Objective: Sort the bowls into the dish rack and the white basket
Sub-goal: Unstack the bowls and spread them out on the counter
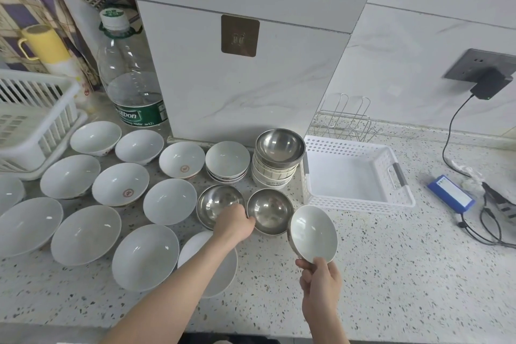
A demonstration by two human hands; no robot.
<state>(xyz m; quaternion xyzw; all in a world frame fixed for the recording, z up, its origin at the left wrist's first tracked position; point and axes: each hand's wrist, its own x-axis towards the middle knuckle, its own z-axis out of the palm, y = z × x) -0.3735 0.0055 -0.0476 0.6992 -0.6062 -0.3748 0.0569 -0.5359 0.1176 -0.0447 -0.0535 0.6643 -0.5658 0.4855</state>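
Speckled worktop (391, 274) under tiled walls; white basket (358, 201) toward its back right, dish rack (36, 120) at its left edge. Our right hand (321, 282) pinches a white bowl (312, 232) by its near rim, tilted, just before the basket. Our left hand (233, 225) curls onto the rim of a steel bowl (217, 201) mid-worktop. We judge porcelain glazed, slick, chippable; steel light, stiff. Take rims, thumb inside.

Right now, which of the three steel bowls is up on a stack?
The steel bowl at the back, beside the white basket; it tops a stack of white bowls, while the other two sit on the counter.
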